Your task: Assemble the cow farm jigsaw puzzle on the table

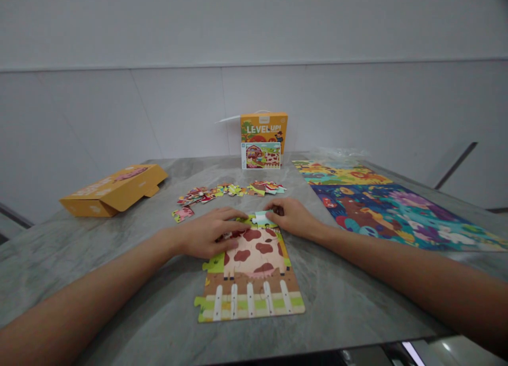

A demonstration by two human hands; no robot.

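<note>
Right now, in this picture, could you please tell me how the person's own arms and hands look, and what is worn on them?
Both hands, left and right, are without gloves. The left forearm and right forearm look slim and bare; no sleeve, watch or bracelet shows. Some fingers are partly hidden, so rings cannot be ruled out.

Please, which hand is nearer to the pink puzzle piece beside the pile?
Left. The left hand is just right of the pink piece; the right hand is farther right, at the far end of the cow puzzle.
</note>
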